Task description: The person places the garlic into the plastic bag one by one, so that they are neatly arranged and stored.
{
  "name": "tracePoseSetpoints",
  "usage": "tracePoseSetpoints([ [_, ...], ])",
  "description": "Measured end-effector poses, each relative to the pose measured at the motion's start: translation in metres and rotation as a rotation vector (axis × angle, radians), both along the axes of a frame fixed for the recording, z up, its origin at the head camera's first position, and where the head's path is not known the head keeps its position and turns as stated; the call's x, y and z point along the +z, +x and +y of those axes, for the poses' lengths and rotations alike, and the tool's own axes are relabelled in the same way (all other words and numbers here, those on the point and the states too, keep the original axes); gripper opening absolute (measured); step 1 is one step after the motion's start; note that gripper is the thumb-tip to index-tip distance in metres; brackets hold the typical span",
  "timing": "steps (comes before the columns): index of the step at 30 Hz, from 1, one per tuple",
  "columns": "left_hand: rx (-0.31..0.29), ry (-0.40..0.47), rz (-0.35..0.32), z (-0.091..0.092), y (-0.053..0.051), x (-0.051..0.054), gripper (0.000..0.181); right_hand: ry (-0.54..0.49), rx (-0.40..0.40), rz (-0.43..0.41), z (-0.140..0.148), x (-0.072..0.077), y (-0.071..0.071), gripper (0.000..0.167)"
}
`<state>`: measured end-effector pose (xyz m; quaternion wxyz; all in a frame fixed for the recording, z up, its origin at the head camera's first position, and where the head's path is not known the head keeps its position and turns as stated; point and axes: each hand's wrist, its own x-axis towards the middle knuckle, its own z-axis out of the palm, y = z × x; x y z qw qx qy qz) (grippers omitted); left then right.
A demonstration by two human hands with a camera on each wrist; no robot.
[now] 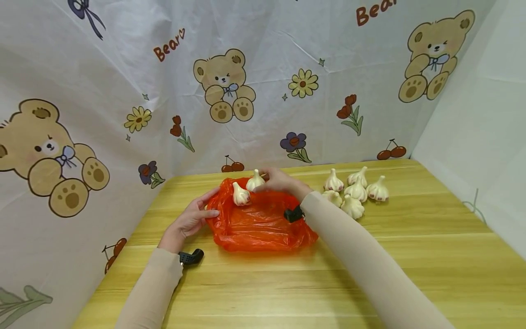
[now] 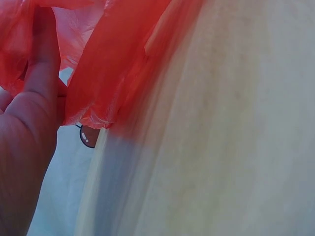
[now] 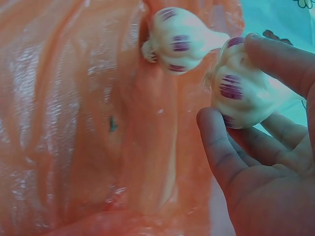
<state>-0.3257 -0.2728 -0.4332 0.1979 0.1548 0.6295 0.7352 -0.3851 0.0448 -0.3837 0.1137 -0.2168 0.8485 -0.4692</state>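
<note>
A red plastic bag (image 1: 259, 224) lies spread wide on the wooden table. My left hand (image 1: 192, 218) grips its left edge, the thumb over the rim; in the left wrist view, red film (image 2: 113, 59) partly covers the fingers. One garlic bulb (image 1: 240, 195) sits inside the bag at its left end. My right hand (image 1: 279, 180) pinches a second garlic bulb (image 1: 255, 182) above the bag's back edge. In the right wrist view, thumb and fingers are around this held bulb (image 3: 241, 88), close beside the bulb in the bag (image 3: 179, 42).
Several more garlic bulbs (image 1: 356, 192) stand grouped on the table (image 1: 427, 228), right of the bag and beyond my right forearm. A white cloth (image 1: 271, 109) with printed bears hangs behind the table and along its left side. A white wall (image 1: 485, 137) rises on the right.
</note>
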Motion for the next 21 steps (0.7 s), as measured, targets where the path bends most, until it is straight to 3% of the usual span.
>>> tracePoseSetpoints([
  [9, 0.012, 0.0, -0.007, 0.0, 0.002, -0.002, 0.087, 0.061, 0.004, 0.004, 0.002, -0.017, 0.0, 0.053],
  [21, -0.005, 0.013, -0.001, 0.001, 0.002, 0.001, 0.087, 0.128, -0.008, -0.027, 0.003, -0.026, -0.002, 0.063],
])
